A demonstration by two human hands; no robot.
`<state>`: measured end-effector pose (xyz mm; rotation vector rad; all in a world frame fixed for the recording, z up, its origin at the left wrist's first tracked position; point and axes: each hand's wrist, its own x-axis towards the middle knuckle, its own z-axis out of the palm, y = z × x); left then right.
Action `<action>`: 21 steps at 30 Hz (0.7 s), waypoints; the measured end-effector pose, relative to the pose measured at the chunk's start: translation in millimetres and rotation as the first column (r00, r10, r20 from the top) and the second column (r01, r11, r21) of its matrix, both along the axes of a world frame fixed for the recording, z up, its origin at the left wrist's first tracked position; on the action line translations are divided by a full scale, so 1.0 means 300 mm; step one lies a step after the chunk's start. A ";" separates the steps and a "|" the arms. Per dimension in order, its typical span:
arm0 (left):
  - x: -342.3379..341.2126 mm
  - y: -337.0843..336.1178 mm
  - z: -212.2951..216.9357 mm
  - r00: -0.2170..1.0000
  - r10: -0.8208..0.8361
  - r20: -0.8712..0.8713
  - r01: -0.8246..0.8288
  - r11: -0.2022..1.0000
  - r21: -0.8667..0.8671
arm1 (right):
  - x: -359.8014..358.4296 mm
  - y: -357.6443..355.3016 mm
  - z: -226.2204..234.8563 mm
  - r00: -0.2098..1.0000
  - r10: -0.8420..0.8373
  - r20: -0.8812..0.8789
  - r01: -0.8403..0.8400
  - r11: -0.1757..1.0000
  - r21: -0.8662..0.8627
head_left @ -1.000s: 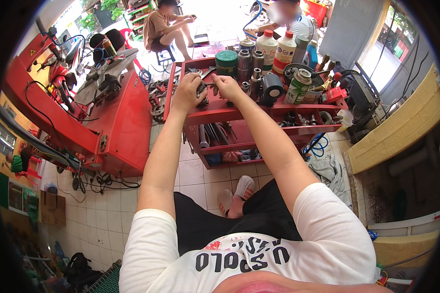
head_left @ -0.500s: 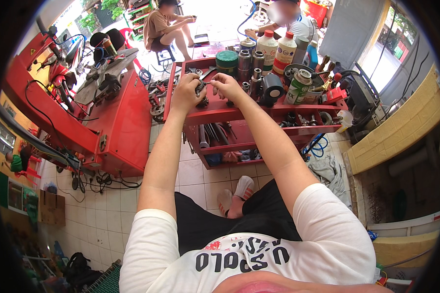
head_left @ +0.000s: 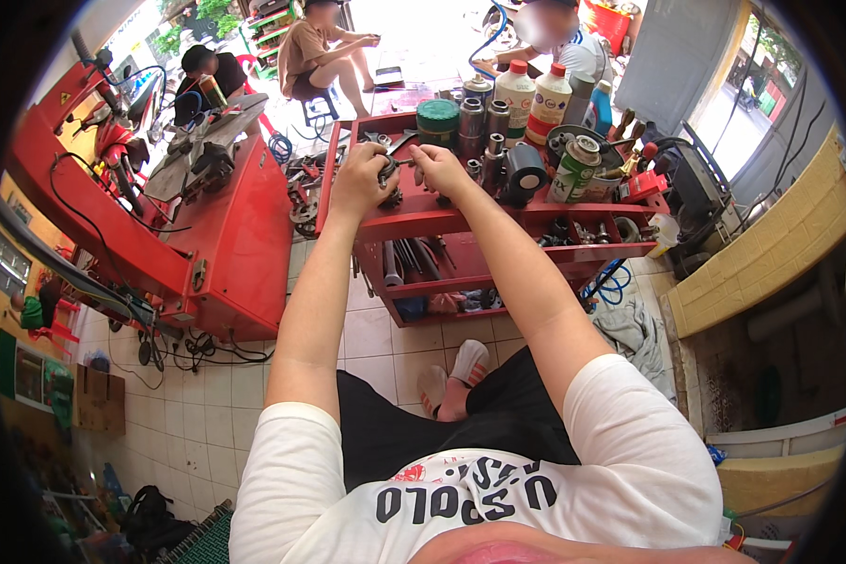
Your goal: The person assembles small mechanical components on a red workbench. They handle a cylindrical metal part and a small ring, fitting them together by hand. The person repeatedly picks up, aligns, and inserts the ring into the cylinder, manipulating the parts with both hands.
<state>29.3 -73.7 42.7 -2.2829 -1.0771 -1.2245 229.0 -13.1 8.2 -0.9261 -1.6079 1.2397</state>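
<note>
Over the left end of a red tool cart [head_left: 423,222], my left hand [head_left: 355,179] is wrapped round a dark, rounded metal part [head_left: 387,170]. Its exact kind is too small to make out, and my fingers cover some of it. Close on its right, my right hand [head_left: 441,171] pinches a short, thin metal piece [head_left: 405,162] that points toward the part. Whether the two metal pieces touch, I cannot tell. Just beyond my right hand stand a green-lidded tub [head_left: 437,120] and several metal cylinders [head_left: 471,122].
White bottles with red caps [head_left: 514,94], a green-and-white spray can [head_left: 575,167] and a dark cylindrical tool [head_left: 524,171] crowd the cart's top. A red machine [head_left: 230,244] stands at left. People sit beyond the cart, and a blue hose [head_left: 489,38] hangs there.
My right hand's fingers have drawn more closely together around the thin piece. My left hand stays in place. At the far left, a person in a dark cap has raised their head.
</note>
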 end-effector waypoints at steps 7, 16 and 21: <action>0.002 -0.003 0.004 1.000 -0.002 -0.002 0.002 1.000 -0.003 | 0.004 0.005 -0.005 0.998 0.048 0.041 -0.048 0.999 0.010; 0.005 -0.002 0.004 1.000 0.018 -0.001 -0.018 1.000 0.005 | 0.006 0.006 -0.008 0.998 0.046 0.044 -0.046 0.999 -0.004; -0.006 -0.007 0.000 1.000 0.018 0.003 -0.018 1.000 0.001 | -0.010 -0.015 0.005 0.997 0.019 -0.069 -0.018 1.000 0.014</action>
